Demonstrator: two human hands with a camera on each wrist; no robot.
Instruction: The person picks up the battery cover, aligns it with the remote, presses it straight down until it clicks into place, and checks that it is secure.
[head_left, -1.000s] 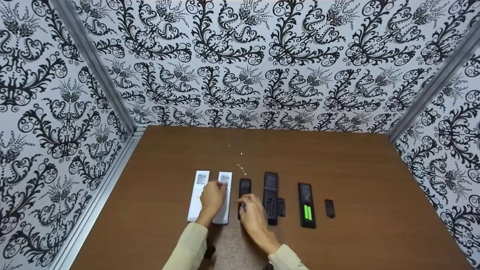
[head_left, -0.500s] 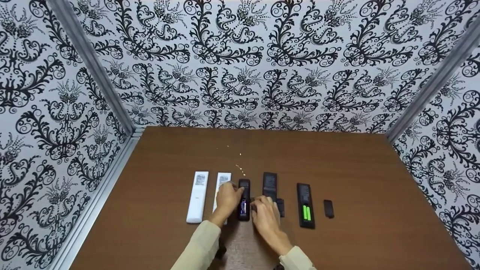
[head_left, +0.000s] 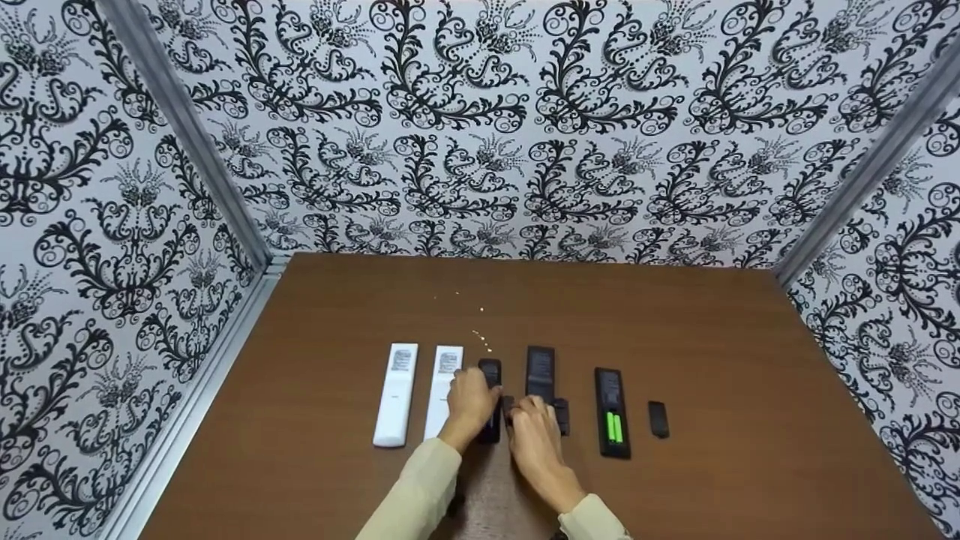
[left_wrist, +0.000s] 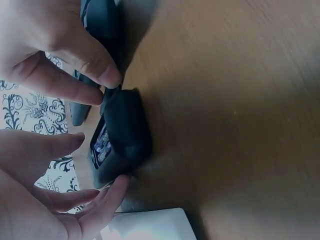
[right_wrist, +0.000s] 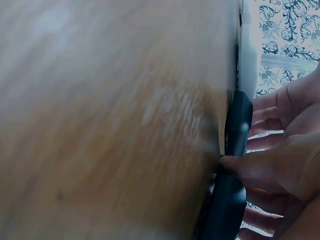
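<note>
A small black remote control [head_left: 490, 369] lies face down between my two hands. Its battery compartment [left_wrist: 101, 145] is uncovered and holds something shiny and purplish in the left wrist view. My left hand [head_left: 469, 401] is at the remote's left side, a fingertip touching its edge and the thumb held apart. On the other side, my right hand [head_left: 536, 439] pinches a dark battery cover [head_left: 508, 405] between thumb and forefinger, close beside the remote. Under that hand lies a larger black remote [head_left: 540, 367], its lower half hidden.
Two white remotes [head_left: 395, 394] lie at the left, the nearer one partly behind my left hand. To the right are a black remote [head_left: 610, 386] with green batteries [head_left: 614, 427] and a loose cover [head_left: 658, 418]. Another dark cover [head_left: 562, 416] sits by the larger remote.
My left hand has moved right, from over the second white remote to the small black remote. My right hand has shifted right off that remote with the cover in its fingers.
</note>
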